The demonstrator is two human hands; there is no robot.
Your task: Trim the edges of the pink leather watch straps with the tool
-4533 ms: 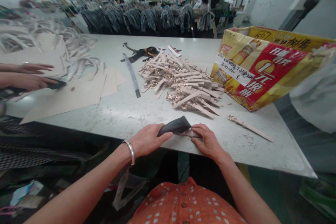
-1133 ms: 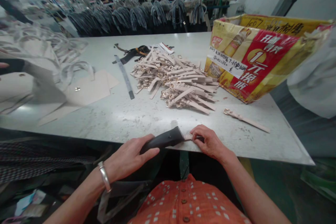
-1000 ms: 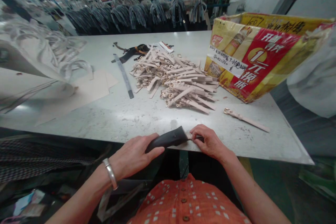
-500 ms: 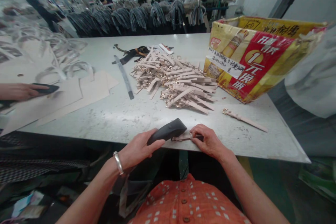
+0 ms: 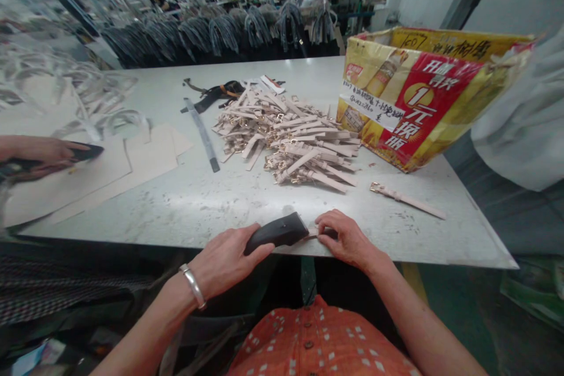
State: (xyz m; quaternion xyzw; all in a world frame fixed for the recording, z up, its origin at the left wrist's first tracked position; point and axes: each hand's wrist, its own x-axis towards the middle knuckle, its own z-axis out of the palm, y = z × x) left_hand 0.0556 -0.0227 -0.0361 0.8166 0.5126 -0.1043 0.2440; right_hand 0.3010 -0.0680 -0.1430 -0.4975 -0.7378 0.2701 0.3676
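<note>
My left hand (image 5: 227,258) is closed round the handle end of a flat black tool (image 5: 277,231), whose broad tip lies on the table's near edge. My right hand (image 5: 346,239) presses a small beige strap (image 5: 312,232) down with pinched fingers, right where the tool's tip meets it. A big pile of beige straps with gold buckles (image 5: 286,141) lies further back in the middle. One single beige strap (image 5: 408,200) lies apart to the right.
A red and yellow cardboard box (image 5: 423,100) stands at the right on the grey table (image 5: 198,194). A grey ruler (image 5: 202,135) and dark straps (image 5: 215,93) lie beyond the pile. At left, another person's hand (image 5: 42,153) works on beige sheets (image 5: 88,173).
The black tool, lifted half a second ago, is lowered onto the strap again. The other person's hand at left has come back onto the sheets.
</note>
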